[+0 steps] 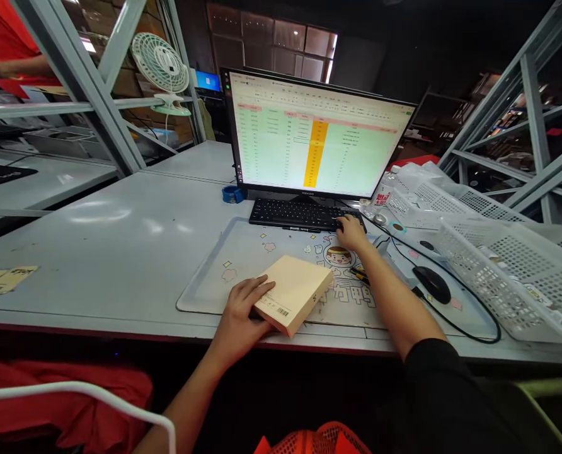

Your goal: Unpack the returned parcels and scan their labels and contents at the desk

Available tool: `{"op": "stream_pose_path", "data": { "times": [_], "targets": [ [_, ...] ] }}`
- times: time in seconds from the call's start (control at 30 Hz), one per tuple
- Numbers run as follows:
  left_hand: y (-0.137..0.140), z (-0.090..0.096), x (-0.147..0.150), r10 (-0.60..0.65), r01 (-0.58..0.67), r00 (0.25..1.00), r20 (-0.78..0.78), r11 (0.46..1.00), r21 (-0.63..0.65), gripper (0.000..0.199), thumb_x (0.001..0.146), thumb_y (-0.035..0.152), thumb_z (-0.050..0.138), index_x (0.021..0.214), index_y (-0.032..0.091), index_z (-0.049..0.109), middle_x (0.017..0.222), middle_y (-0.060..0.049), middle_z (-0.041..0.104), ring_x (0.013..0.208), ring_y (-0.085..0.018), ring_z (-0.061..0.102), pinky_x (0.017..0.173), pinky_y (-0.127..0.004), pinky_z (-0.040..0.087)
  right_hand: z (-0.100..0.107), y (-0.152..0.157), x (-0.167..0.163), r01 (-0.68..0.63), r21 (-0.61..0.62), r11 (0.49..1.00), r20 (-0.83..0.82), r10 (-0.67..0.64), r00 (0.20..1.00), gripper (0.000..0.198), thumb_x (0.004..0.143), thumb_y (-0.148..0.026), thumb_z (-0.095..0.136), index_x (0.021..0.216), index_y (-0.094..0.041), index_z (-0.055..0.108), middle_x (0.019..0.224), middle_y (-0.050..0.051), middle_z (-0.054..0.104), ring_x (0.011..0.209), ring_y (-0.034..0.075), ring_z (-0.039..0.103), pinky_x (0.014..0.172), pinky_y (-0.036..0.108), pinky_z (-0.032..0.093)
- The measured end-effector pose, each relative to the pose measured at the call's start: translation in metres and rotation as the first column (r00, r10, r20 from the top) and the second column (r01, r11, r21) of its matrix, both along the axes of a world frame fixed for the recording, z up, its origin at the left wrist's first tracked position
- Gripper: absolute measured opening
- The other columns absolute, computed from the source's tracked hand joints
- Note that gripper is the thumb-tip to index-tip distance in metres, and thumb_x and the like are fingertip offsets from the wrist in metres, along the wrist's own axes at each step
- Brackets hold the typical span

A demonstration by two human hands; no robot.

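My left hand (243, 309) grips the near left corner of a cream cardboard box (297, 282), thumb underneath and fingers on top. A barcode is printed on the box's upper face near the front edge. The box lies over a desk mat (210, 277) with cartoon prints. At the right end of the black keyboard (295, 214), my right hand (351, 232) rests with its fingers spread over the keys, holding nothing. Behind the keyboard a monitor (271, 139) displays a spreadsheet with an orange column. A yellow and black tool (359, 275), partly hidden, lies beside my right forearm.
A black mouse (432, 284) and a looping cable (491, 337) lie on the right. Beyond them stand white perforated baskets (512, 265). Blue tape (232, 194) sits left of the keyboard. A fan (160, 63) stands by the metal frame; a person in red (11, 44) is at far left.
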State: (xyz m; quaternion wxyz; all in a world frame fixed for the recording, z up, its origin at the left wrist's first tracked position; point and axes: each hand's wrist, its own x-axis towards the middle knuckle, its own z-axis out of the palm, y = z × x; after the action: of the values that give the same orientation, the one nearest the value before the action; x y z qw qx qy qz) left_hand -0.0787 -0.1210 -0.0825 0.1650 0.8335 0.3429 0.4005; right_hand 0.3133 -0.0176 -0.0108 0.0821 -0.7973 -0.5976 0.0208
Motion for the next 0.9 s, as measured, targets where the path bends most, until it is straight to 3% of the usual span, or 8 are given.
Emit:
{"op": "stream_pose_path", "data": {
  "times": [0.27,0.4,0.47,0.53,0.6,0.73,0.83,0.9],
  "targets": [
    [0.002,-0.002,0.0,-0.009,0.013,0.999,0.047,0.996,-0.087,0.077,0.08,0.02,0.09,0.148,0.039,0.059,0.157,0.001,0.058,0.143,-0.03,0.049,0.118,-0.055,0.05,-0.004,0.016,-0.007,0.035,-0.035,0.999,-0.082,-0.037,0.996,0.05,0.093,-0.005,0.054,0.138,-0.011,0.074,0.177,0.017,0.028,0.167,0.043,0.015,0.131,0.068,0.019],
    [0.008,-0.001,-0.005,-0.02,0.061,0.983,0.181,0.973,-0.223,0.067,0.079,0.019,0.086,0.141,0.038,0.068,0.151,0.0,0.063,0.142,-0.028,0.054,0.12,-0.051,0.049,0.03,-0.004,-0.028,-0.112,0.054,0.992,-0.237,0.122,0.964,0.046,0.108,-0.024,0.049,0.149,-0.013,0.066,0.171,0.016,0.041,0.162,0.03,0.035,0.131,0.05,0.032],
    [0.011,-0.001,-0.008,0.002,0.088,0.959,0.285,0.949,-0.302,0.055,0.082,0.023,0.084,0.135,0.035,0.072,0.144,-0.003,0.067,0.136,-0.026,0.061,0.118,-0.046,0.05,0.049,-0.037,-0.049,-0.399,0.119,0.909,-0.472,0.405,0.783,0.055,0.113,-0.045,0.044,0.159,-0.018,0.058,0.164,0.013,0.052,0.151,0.024,0.051,0.122,0.04,0.045],
    [0.014,-0.003,-0.01,0.042,0.104,0.923,0.383,0.931,-0.351,0.044,0.085,0.028,0.082,0.129,0.03,0.074,0.137,-0.006,0.069,0.128,-0.025,0.066,0.113,-0.041,0.053,0.061,-0.08,-0.075,-0.65,0.163,0.742,-0.615,0.592,0.521,0.072,0.103,-0.063,0.062,0.162,-0.022,0.054,0.159,0.013,0.057,0.146,0.028,0.056,0.117,0.043,0.05],
    [0.017,-0.005,-0.01,0.068,0.111,0.892,0.447,0.926,-0.362,0.04,0.085,0.031,0.083,0.123,0.026,0.073,0.133,-0.008,0.07,0.124,-0.024,0.068,0.109,-0.037,0.055,0.063,-0.122,-0.097,-0.688,0.107,0.718,-0.518,0.631,0.578,0.084,0.088,-0.057,0.084,0.16,-0.024,0.057,0.152,0.013,0.063,0.138,0.032,0.062,0.116,0.046,0.05],
    [0.017,-0.006,-0.009,0.087,0.124,0.839,0.538,0.93,-0.345,0.052,0.081,0.038,0.089,0.127,0.023,0.068,0.143,-0.011,0.065,0.138,-0.026,0.062,0.111,-0.033,0.055,0.046,-0.173,-0.105,-0.563,0.181,0.806,-0.18,0.59,0.787,0.047,0.087,-0.019,0.076,0.134,-0.018,0.075,0.13,0.013,0.075,0.115,0.032,0.072,0.101,0.042,0.055],
    [0.013,-0.001,-0.009,0.14,0.127,0.799,0.585,0.911,-0.393,0.062,0.083,0.047,0.087,0.135,0.024,0.062,0.157,-0.012,0.056,0.136,-0.027,0.064,0.111,-0.038,0.059,0.039,-0.197,-0.073,-0.364,0.359,0.86,-0.223,0.458,0.861,0.023,0.088,-0.032,0.078,0.105,-0.017,0.079,0.097,0.008,0.077,0.085,0.024,0.071,0.078,0.034,0.054],
    [0.009,0.004,-0.01,0.183,0.089,0.815,0.55,0.897,-0.432,0.057,0.084,0.052,0.084,0.132,0.028,0.064,0.157,-0.008,0.057,0.122,-0.027,0.071,0.111,-0.047,0.06,0.045,-0.225,-0.039,-0.084,0.442,0.893,-0.381,0.272,0.884,0.036,0.087,-0.052,0.08,0.087,-0.016,0.074,0.074,0.005,0.069,0.066,0.019,0.062,0.061,0.03,0.048]
  ]
}}
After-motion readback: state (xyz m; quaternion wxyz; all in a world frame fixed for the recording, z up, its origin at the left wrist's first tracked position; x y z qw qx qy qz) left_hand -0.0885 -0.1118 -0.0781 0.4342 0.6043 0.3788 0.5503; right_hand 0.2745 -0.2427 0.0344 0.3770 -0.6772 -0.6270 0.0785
